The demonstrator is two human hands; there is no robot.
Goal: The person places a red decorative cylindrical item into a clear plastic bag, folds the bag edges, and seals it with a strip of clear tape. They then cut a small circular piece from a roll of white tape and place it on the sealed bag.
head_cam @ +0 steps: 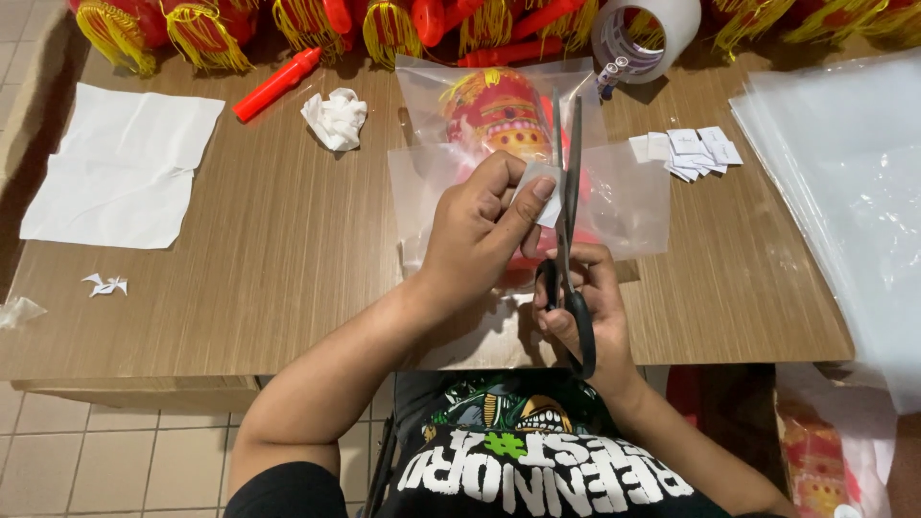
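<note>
My right hand point(585, 307) has its fingers through the black scissors point(568, 221), blades up and barely parted; my left hand point(480, 230) pinches a small white slip point(542, 187) right against them; I'd keep it taut and snip slowly; just beyond sits the bagged red lantern point(499, 120), with cut slips point(693, 152) further right.

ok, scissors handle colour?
Black, on the scissors in the right hand; clearest in the head view.
</note>
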